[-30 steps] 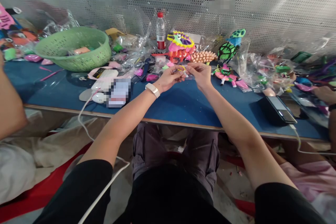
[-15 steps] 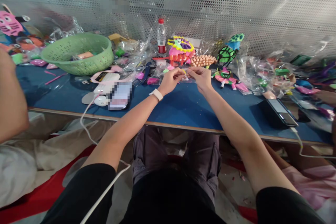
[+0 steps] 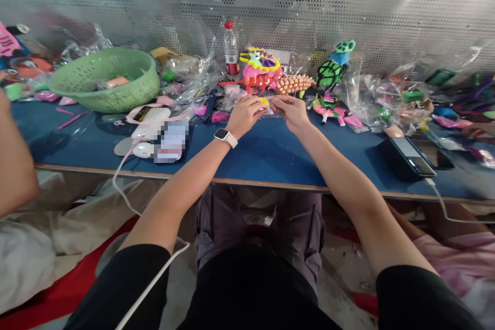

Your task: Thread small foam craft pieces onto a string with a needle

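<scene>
My left hand (image 3: 247, 113), with a watch on its wrist, is closed on a small yellow piece (image 3: 264, 100) that looks like modelling clay. Close beside it, my right hand (image 3: 293, 112) has its thumb and fingers pinched together. What the right fingertips hold, if anything, is too small to make out. Just behind both hands stand a pink and red clay figure (image 3: 260, 68) with a yellow-edged purple frill and a tan spiky clay figure (image 3: 294, 84). To the right is a small green and pink clay figure (image 3: 328, 107).
A green basket (image 3: 112, 105) stands at the left, near a phone (image 3: 170, 142) and a white cabled device (image 3: 151, 122). Behind are a red-capped bottle (image 3: 231, 51) and a green turtle-like figure (image 3: 330, 73). A black device (image 3: 408, 159) lies right. People sit on both sides.
My left hand has rolled over, so its back and the watch face now show. The yellow piece shows more between the fingers. My right hand stays pinched close by; the view has shifted slightly.
</scene>
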Available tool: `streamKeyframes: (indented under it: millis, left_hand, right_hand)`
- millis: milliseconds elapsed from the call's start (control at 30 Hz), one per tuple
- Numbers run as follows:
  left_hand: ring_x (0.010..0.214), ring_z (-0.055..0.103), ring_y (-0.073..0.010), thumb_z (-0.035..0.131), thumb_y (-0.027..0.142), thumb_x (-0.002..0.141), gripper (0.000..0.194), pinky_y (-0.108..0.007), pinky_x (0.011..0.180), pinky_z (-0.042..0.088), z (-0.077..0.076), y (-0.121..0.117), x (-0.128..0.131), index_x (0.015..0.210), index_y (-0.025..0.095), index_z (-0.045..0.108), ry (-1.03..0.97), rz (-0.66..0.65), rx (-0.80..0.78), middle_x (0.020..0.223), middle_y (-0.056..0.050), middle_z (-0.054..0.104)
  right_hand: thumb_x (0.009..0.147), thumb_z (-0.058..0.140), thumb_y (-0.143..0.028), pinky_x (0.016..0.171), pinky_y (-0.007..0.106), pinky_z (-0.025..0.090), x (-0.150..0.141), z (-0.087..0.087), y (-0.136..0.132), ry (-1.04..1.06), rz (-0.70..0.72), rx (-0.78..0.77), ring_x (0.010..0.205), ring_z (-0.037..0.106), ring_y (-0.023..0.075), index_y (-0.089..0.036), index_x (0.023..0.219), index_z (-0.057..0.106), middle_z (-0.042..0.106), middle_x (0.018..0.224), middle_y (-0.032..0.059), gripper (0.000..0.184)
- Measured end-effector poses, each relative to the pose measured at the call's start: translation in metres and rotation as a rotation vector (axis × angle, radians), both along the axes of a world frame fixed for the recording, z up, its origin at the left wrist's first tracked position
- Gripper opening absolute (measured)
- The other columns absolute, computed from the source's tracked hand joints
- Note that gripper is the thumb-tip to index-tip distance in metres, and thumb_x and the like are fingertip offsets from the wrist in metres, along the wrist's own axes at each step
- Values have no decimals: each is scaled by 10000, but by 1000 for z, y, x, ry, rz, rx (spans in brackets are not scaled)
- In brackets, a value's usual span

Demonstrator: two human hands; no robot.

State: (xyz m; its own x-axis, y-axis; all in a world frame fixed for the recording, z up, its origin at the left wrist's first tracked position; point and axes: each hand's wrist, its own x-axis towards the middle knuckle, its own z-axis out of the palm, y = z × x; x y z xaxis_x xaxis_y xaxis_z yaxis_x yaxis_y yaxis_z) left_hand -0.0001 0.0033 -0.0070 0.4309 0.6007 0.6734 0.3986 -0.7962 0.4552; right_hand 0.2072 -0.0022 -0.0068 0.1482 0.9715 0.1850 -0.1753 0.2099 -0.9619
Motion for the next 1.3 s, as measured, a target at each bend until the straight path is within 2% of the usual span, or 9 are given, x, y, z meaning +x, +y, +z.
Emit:
streamKeyframes:
  millis: [133, 267, 400, 533, 633, 700, 900, 1100, 1300]
  left_hand:
    - [1153, 729, -302, 666, 607, 1125, 395, -469, 1129, 490, -2, -3, 6, 1022, 260, 826, -39, 54, 9, 1145, -107, 823]
    - [990, 733, -254, 739, 600, 1089, 383, -404, 992, 548, -1, -6, 14, 965, 242, 791, -151, 47, -106, 1063, -91, 821]
    - [792, 672, -185, 858, 521, 1020, 376, -347, 828, 555, -1, -1, 20, 840, 216, 732, -316, -42, -436, 859, -43, 766]
    - [713, 637, -147, 853, 379, 1020, 319, -319, 715, 533, -4, 2, 17, 811, 205, 685, -474, -270, -872, 798, -36, 706]
    - [733, 664, -151, 857, 371, 1010, 288, -326, 721, 555, -4, 0, 13, 844, 203, 691, -494, -383, -1002, 828, -51, 716]
    - [748, 675, -162, 854, 440, 1017, 330, -341, 750, 571, -3, -3, 13, 846, 205, 699, -449, -329, -905, 842, -58, 729]
    - [1094, 741, -283, 894, 608, 967, 376, -448, 1071, 575, 4, -13, 13, 998, 243, 808, -211, 5, -164, 1123, -110, 815]
    - [1175, 704, -319, 858, 451, 1021, 173, -507, 1187, 488, -2, -5, 9, 962, 289, 853, -101, 47, -37, 1063, -82, 829]
    - [1148, 661, -333, 779, 492, 1069, 242, -558, 1199, 450, -4, 1, 7, 949, 296, 856, -41, 24, 18, 1043, -90, 813]
  right_hand:
    - [785, 1066, -368, 922, 341, 740, -4, 1, 0, 0, -32, 45, 823, 825, 160, -243, 868, 812, 841, 830, -2, 294]
    - [806, 1029, -352, 892, 364, 741, -9, 2, -3, -38, -115, 93, 791, 823, 177, -247, 853, 813, 826, 790, 3, 244]
    - [791, 1016, -338, 845, 372, 736, -10, 5, -7, -96, -123, 194, 754, 817, 187, -251, 837, 821, 821, 787, 1, 218]
    - [771, 1027, -369, 798, 376, 728, -4, 14, -12, -190, -81, 249, 737, 811, 201, -264, 825, 827, 814, 778, -4, 232]
    - [770, 1027, -360, 803, 383, 725, 0, 19, -15, -218, -43, 280, 749, 817, 207, -266, 826, 835, 829, 817, 6, 221]
    - [768, 1025, -343, 806, 386, 726, 1, 20, -16, -203, -32, 289, 738, 813, 204, -267, 821, 836, 824, 809, 5, 210]
    - [777, 1013, -351, 803, 372, 728, 1, 9, -3, -107, -83, 179, 727, 789, 189, -269, 830, 810, 795, 747, -10, 226]
    - [812, 1011, -332, 877, 375, 722, 11, 1, 9, -95, -13, 52, 779, 798, 178, -252, 820, 784, 788, 778, 5, 241]
    - [833, 998, -258, 916, 331, 729, 15, -4, 11, -23, 29, -26, 779, 798, 151, -243, 809, 780, 800, 824, 7, 220]
